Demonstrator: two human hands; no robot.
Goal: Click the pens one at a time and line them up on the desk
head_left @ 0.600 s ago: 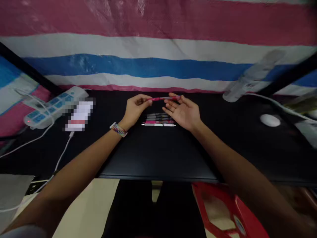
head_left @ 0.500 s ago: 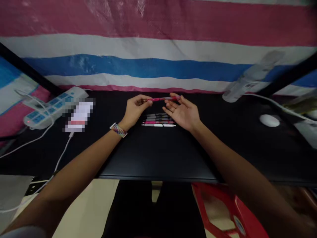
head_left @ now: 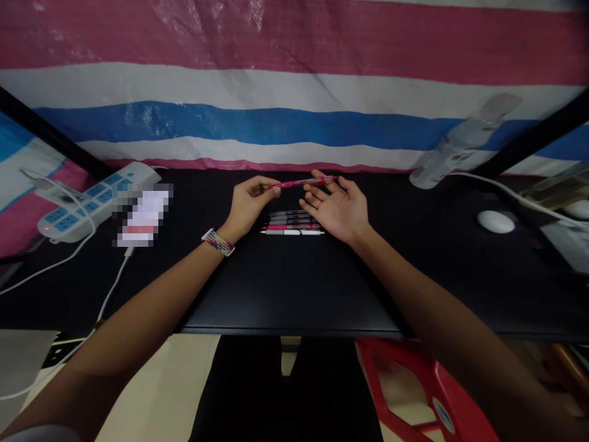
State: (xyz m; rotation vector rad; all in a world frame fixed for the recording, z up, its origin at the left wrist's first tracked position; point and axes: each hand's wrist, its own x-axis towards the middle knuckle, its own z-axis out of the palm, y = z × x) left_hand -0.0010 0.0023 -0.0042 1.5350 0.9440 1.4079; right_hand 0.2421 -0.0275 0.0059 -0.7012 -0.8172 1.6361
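Observation:
My left hand (head_left: 246, 205) pinches one end of a pink pen (head_left: 301, 182) between thumb and fingers, holding it nearly level above the desk. At the pen's other end, my right hand (head_left: 341, 212) is turned palm up with its fingers spread and its thumb apart. The pen's far end lies by those fingers; whether they touch it is hard to tell. Beneath the hands, several dark and grey pens (head_left: 289, 216) lie side by side, followed by another pink pen (head_left: 288, 227) and a white pen (head_left: 292, 232) nearest me.
The black desk (head_left: 294, 288) backs onto a striped sheet (head_left: 276, 92). To the left are a power strip (head_left: 87, 205) and a blurred phone (head_left: 143, 218) on a cable. A clear bottle (head_left: 442, 162) and a white mouse (head_left: 496, 221) are on the right. Below stands a red stool (head_left: 460, 399).
The right thumb and fingers have opened away from the pen's end. My left hand keeps its pinch on the pen. The whole view has shifted slightly.

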